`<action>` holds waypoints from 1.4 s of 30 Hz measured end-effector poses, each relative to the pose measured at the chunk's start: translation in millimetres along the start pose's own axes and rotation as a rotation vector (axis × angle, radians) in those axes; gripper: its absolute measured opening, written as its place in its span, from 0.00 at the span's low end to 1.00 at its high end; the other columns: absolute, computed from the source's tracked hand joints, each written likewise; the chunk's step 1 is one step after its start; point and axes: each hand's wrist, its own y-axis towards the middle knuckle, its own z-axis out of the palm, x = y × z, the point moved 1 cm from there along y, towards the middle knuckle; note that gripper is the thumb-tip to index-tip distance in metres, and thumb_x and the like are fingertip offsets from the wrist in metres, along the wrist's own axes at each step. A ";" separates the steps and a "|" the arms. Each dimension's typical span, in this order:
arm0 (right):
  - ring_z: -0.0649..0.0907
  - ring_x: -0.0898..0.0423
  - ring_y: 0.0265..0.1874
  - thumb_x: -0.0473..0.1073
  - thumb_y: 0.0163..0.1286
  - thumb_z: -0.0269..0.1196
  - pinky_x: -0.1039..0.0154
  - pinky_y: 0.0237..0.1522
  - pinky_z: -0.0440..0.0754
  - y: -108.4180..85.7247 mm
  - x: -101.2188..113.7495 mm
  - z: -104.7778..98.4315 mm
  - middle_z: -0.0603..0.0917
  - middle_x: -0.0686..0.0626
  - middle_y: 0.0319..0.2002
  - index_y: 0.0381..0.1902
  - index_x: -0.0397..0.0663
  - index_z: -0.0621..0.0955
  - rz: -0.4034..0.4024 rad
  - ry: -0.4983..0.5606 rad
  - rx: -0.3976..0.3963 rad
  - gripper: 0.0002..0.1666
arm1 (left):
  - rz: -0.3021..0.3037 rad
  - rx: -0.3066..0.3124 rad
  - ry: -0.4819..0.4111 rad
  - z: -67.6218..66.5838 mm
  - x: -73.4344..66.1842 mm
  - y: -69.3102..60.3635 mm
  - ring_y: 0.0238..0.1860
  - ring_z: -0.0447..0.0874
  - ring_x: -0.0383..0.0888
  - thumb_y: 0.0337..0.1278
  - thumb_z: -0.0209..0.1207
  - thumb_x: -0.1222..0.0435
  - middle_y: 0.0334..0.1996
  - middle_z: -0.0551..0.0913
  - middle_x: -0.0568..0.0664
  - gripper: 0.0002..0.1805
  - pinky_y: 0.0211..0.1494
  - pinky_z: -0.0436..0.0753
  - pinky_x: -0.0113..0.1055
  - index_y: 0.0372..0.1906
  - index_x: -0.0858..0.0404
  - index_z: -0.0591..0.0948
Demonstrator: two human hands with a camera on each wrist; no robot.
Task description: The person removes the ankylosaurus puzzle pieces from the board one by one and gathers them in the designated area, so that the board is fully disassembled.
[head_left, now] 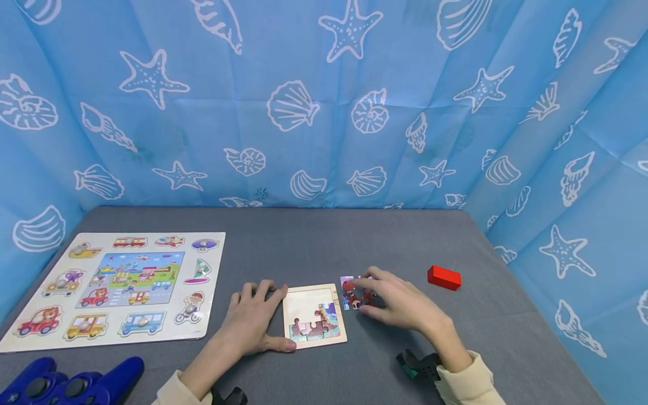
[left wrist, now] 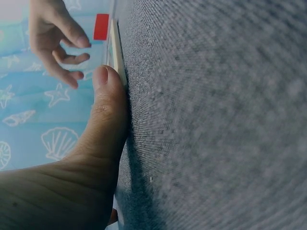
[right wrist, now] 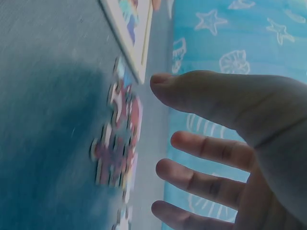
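Note:
A small wooden puzzle tray point(head_left: 340, 326) lies in the middle of the table, with joined pieces along its bottom and right side. My left hand point(head_left: 253, 320) rests at the tray's left edge, thumb at the lower left corner and fingers at the upper left. Just right of the tray is a group of loose puzzle pieces point(head_left: 347, 286), seen also as pieces point(right wrist: 115, 153) in the right wrist view. Above them hovers my right hand point(head_left: 405, 304), its fingers apart and slightly bent, with nothing seen between them. Part of the pieces is hidden under that hand in the head view.
A red block point(head_left: 444, 278) lies to the right on the grey table. At the left is a large vehicle puzzle board point(head_left: 212, 287), with a blue game controller point(head_left: 76, 385) in front of it. A blue curtain point(head_left: 314, 146) with shell prints hangs behind the table.

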 end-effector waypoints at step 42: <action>0.71 0.64 0.34 0.44 0.61 0.76 0.68 0.38 0.74 29.8 48.8 29.4 0.79 0.53 0.42 0.54 0.50 0.84 -0.134 0.036 0.055 0.23 | -0.011 0.050 -0.039 -1.2 -2.3 -1.8 0.65 0.66 0.67 0.33 0.74 0.32 0.69 0.69 0.59 0.58 0.59 0.69 0.65 0.74 0.49 0.69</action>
